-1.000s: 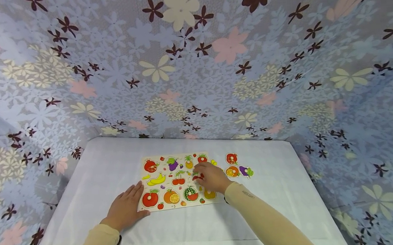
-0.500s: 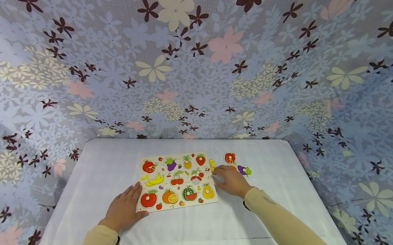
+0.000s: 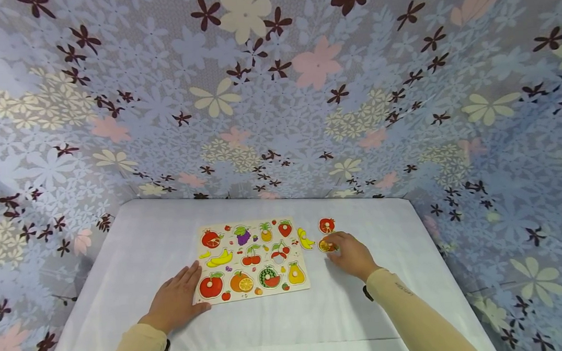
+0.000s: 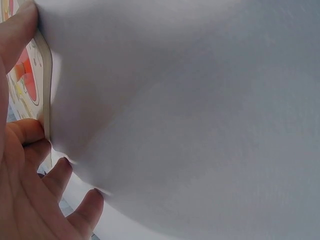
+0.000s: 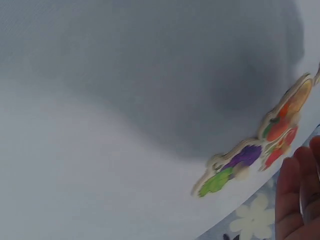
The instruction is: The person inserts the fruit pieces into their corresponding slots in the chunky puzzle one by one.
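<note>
A wooden fruit puzzle board [image 3: 261,265] lies on the white-covered table, with several knobbed fruit pieces on it. My left hand [image 3: 175,300] rests at its left edge, fingers spread; in the left wrist view, fingertips and thumb meet the board's edge [image 4: 46,90]. My right hand [image 3: 352,256] is over the loose pieces right of the board, fingertips at the orange piece [image 3: 326,244] in the head view. In the right wrist view its extended fingers [image 5: 288,190] appear apart from the grape piece [image 5: 225,175], which the hand hides in the head view.
A banana piece [image 3: 305,239] lies close to the board's right edge. Behind the orange piece is a pomegranate piece [image 3: 326,225]. Flower-patterned fabric [image 3: 259,119] rises behind the table and along both sides.
My right hand has moved right, from over the board's cherry picture, past the banana piece, to the loose orange and grape pieces. My left hand has stayed at the board's edge.
</note>
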A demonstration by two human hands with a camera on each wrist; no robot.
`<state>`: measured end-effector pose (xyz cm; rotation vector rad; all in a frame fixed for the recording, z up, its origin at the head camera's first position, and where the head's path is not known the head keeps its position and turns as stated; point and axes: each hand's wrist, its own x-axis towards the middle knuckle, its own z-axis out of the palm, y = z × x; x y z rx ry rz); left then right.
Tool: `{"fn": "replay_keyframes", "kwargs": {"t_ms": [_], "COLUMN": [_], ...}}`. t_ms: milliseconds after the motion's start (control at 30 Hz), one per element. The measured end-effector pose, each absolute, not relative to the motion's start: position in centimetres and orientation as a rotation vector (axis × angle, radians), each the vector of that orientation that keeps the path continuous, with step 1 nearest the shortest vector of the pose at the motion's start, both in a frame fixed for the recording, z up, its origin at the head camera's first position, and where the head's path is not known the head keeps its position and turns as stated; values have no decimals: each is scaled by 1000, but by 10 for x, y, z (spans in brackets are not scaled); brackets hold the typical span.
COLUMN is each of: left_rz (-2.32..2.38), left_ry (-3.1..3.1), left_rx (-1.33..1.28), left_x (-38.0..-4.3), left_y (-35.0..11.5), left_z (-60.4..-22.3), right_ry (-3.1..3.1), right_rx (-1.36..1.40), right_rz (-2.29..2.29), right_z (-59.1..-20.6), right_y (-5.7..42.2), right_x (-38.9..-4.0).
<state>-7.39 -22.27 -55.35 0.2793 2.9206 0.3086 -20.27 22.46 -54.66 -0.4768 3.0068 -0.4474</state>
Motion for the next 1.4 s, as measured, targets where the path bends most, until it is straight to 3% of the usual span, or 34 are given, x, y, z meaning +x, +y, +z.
{"fn": "replay_keyframes", "kwargs": {"t_ms": [333,1400], "left_rz": [314,314], "left_ry": [2919,2928], "left_rx": [279,285], "left_x": [-72,-73], "left_y": [-223,-223], "left_z": [-552,-554], "right_ry": [2972,2966], "right_rx": [-309,-425], "right_rz": [-397,-512], "right_z": [-552,-560], "right_y": [224,223], "right_x": [-200,-195]}}
